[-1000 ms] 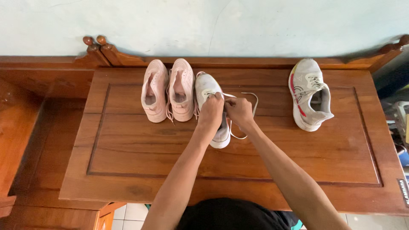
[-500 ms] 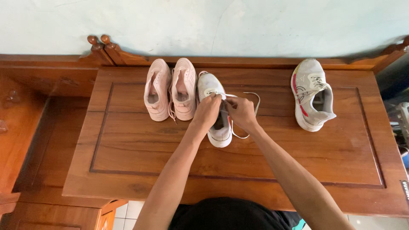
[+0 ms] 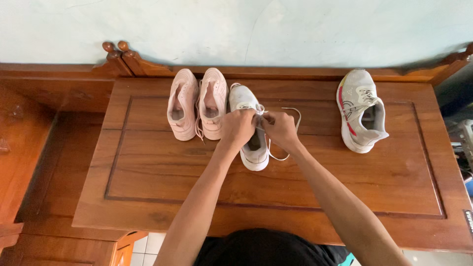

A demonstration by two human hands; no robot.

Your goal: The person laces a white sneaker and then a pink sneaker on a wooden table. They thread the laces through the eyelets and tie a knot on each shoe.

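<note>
White sneaker [image 3: 249, 125]: both hands, left [image 3: 238, 127] and right [image 3: 279, 129], pinch its laces [image 3: 290, 118].

Glossy reddish-brown wooden worktop [image 3: 276, 197] with recessed centre panel and raised border. Pale blue-green plastered wall [image 3: 246, 29] behind, faintly cracked. Two turned wooden knobs [image 3: 114, 47] at back left. White floor tiles [image 3: 148, 244] visible below front edge. Lighting soft, even.
</note>
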